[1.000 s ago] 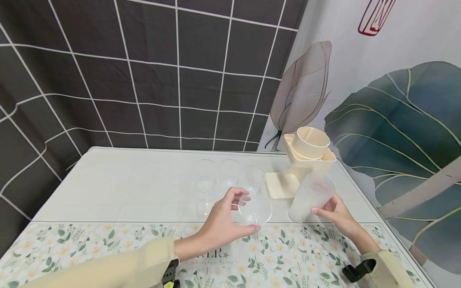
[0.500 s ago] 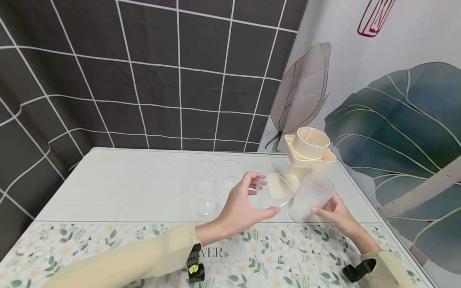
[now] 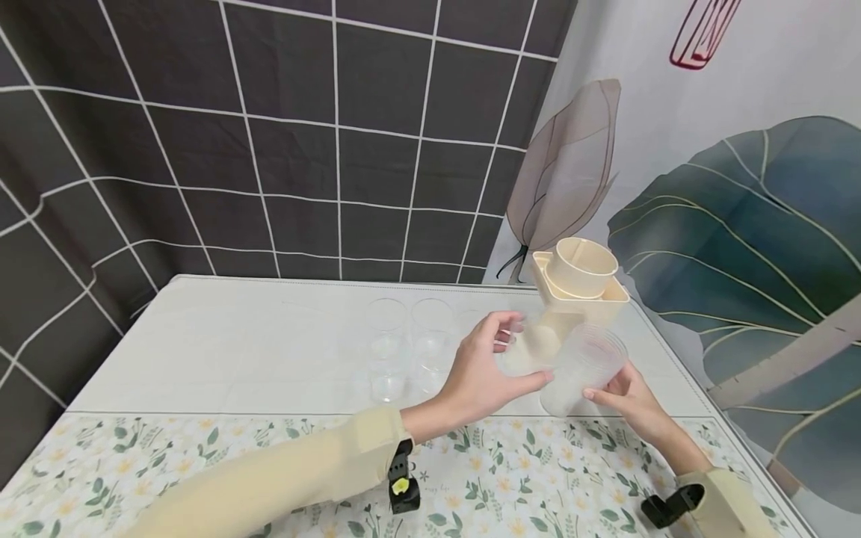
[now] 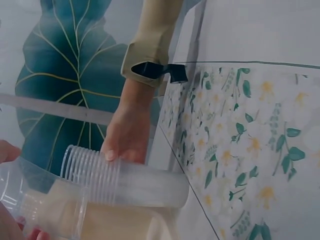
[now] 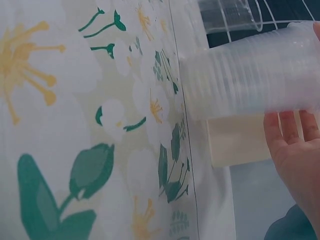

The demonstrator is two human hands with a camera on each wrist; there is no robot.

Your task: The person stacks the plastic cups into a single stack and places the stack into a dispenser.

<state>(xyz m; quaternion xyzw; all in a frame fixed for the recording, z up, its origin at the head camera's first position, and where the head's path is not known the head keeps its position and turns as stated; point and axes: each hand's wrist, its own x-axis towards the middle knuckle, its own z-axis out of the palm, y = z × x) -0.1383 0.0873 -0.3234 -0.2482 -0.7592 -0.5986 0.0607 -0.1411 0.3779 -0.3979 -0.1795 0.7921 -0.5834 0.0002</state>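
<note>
My left hand [image 3: 479, 377] holds a single clear plastic cup [image 3: 523, 357] between thumb and curled fingers, tilted, with its open rim towards the stack. In the left wrist view this cup [image 4: 45, 197] is close to the stack's rims; whether they touch I cannot tell. My right hand [image 3: 632, 402] grips a leaning stack of nested clear plastic cups [image 3: 580, 372] from the right side. Many ridged rims show along the stack [image 4: 95, 172] in the left wrist view. The right wrist view shows fingers [image 5: 287, 130] against the stack.
A cream plastic stand [image 3: 581, 280] with a round ring on top is at the back right, behind the stack. Several clear cups [image 3: 387, 385] stand in rows left of it, hard to make out. A floral cloth [image 3: 202, 463] covers the table's near side.
My left hand has moved right with the single cup, from in front of the standing cups to beside the stack. The right hand and its stack have stayed nearly still.
</note>
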